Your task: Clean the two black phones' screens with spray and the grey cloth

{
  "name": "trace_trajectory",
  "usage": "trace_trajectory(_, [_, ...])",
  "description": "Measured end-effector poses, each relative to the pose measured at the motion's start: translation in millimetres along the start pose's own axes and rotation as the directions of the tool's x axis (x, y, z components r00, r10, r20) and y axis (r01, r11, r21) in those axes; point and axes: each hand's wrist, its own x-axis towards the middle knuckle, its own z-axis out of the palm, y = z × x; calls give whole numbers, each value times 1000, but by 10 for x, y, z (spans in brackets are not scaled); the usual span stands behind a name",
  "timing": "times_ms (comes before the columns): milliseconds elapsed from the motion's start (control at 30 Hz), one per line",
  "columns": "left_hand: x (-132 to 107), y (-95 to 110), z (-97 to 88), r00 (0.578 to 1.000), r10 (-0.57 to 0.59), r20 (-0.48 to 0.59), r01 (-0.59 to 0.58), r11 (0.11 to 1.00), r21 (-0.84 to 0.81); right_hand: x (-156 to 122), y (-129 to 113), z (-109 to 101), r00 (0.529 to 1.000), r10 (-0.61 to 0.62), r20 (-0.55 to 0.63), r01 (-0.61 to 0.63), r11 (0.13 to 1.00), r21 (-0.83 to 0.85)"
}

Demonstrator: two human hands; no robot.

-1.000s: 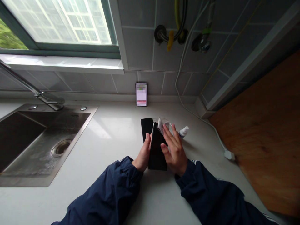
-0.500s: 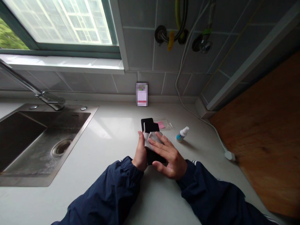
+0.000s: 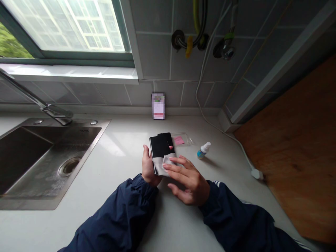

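Observation:
My left hand (image 3: 147, 167) grips a black phone (image 3: 159, 149) by its left edge, holding it over the white counter (image 3: 126, 147). My right hand (image 3: 185, 176) presses a small grey cloth (image 3: 162, 165) flat against the lower part of the phone's dark face, fingers stretched over the cloth. A second black slab (image 3: 167, 135) peeks out just behind the phone on the counter. Both my sleeves are dark blue.
A clear plastic sleeve with a pink tab (image 3: 181, 140) and a small spray bottle (image 3: 203, 150) lie right of the phone. A small upright phone (image 3: 158, 106) leans on the tiled wall. Steel sink (image 3: 39, 157) and tap (image 3: 49, 110) at left. White cable (image 3: 236, 143) and wooden board (image 3: 296, 147) at right.
The phone has been tipped and shifted left in my left hand. My right hand has brought the cloth from the phone's top down onto its lower face.

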Motion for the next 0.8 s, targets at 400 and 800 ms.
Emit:
trace_trajectory(400, [-87,-142,13,984,-142,111,139,990,33,-60,-30,14,966,64,251,-54,998,-45])
trace_trajectory(800, [-103,-300,18,913,-127,387,57,981,187,-70,59,-29,959,255,128,-219,945,-243])
